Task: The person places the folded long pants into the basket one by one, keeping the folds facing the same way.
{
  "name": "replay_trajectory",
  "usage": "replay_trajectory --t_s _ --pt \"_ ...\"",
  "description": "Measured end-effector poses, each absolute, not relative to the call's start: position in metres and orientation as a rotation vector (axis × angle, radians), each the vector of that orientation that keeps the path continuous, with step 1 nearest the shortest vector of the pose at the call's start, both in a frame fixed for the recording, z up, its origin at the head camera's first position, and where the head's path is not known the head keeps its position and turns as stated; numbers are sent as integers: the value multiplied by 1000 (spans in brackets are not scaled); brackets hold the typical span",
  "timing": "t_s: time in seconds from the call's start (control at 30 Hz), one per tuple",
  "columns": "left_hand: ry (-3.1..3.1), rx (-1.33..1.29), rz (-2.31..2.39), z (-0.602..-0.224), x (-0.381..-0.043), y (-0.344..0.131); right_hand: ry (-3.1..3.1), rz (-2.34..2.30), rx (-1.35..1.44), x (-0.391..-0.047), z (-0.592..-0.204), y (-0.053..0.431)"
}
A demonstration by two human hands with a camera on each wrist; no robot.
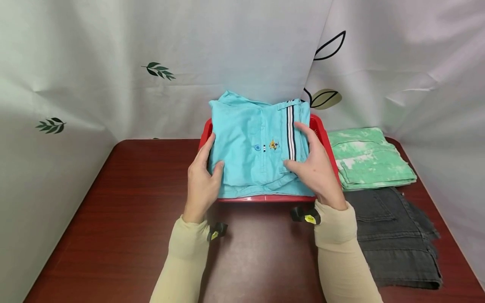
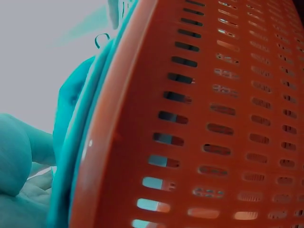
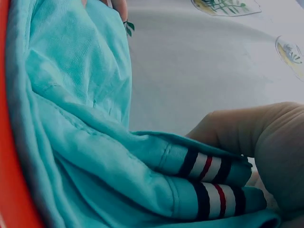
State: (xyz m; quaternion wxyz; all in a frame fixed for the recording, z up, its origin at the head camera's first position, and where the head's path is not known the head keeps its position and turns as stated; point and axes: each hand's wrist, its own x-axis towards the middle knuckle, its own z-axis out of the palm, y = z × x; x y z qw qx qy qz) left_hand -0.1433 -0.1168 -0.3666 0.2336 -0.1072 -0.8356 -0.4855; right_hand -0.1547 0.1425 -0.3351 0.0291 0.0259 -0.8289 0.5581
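Observation:
Folded turquoise pants lie in a red plastic basket, overhanging its back rim. A blue button, small embroidery and a black-and-white striped waistband show on top. My left hand grips their left edge, thumb over the top and fingers along the side. On the striped waistband, my right hand holds the right edge between thumb and fingers. The right wrist view shows two striped folds of the pants at the hand; its other fingers are mostly hidden. In the left wrist view, the basket's slotted wall fills the right side.
Right of the basket lies a folded green-and-white tie-dye garment. Nearer me, folded dark grey denim lies on the reddish-brown table. A pale curtain with leaf prints hangs behind and at both sides.

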Motion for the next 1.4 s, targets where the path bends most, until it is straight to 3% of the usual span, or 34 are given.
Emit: replay_trajectory --t_s 1.4 --pt "-2643 -234 -1191 -370 -143 -114 -2876 1408 -6 -162 -340 139"
